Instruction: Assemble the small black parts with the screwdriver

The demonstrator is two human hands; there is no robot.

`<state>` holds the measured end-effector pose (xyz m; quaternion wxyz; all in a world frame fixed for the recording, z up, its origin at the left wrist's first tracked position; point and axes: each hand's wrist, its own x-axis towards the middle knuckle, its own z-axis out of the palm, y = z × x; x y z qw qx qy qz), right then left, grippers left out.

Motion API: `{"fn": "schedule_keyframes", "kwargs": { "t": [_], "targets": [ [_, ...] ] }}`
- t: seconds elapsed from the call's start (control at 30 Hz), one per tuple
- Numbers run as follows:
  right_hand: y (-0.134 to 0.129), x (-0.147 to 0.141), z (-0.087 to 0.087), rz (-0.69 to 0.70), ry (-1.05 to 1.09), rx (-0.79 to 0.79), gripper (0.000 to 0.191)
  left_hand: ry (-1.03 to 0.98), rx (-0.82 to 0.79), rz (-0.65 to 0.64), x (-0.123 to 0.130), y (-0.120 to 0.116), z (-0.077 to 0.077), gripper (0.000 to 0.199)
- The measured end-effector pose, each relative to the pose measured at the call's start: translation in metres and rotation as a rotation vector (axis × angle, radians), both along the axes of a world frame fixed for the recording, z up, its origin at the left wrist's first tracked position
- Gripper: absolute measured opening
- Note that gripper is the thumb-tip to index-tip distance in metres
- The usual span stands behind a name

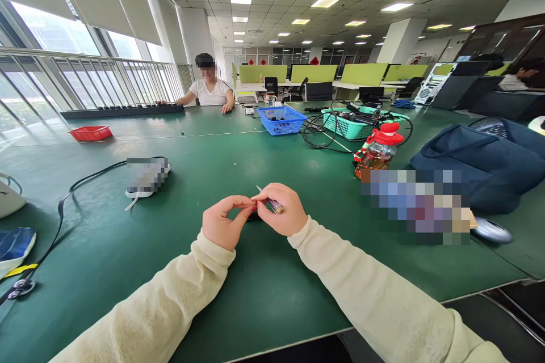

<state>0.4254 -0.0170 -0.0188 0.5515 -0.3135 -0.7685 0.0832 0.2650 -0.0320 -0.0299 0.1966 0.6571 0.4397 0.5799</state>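
My left hand (223, 221) pinches thumb and fingertips together on something tiny with a hint of red, too small to name. Right against those fingertips are the fingers of my right hand (283, 207), closed round a slim screwdriver-like tool (276, 206). A thin pale shaft sticks out on the far side of the hand, while the clear handle with a gold-brown end points towards me. Below the joined fingertips a small dark object (254, 216) shows in part; my hands cover the rest of it.
On the green table (204, 142) stand a red tray (91, 134), a blue basket (281, 125) and a green basket (349, 128) with cables. A red-lidded jar (378, 153) and a navy bag (481, 159) are on the right. A strap (62, 210) lies left. A person (209, 91) sits opposite.
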Motion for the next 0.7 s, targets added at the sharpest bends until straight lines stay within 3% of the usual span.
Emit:
{"fn": "schedule_keyframes", "kwargs": {
  "t": [0.37, 0.7],
  "targets": [
    [0.003, -0.0005, -0.0035, -0.052, 0.024, 0.015, 0.015, 0.063, 0.079, -0.004, -0.0013, 0.0004, -0.0006, 0.011],
    [0.0056, 0.0023, -0.0044, -0.084, 0.109, -0.013, 0.012, 0.222, 0.129, 0.103, -0.0032, 0.0036, 0.0, 0.008]
  ]
}}
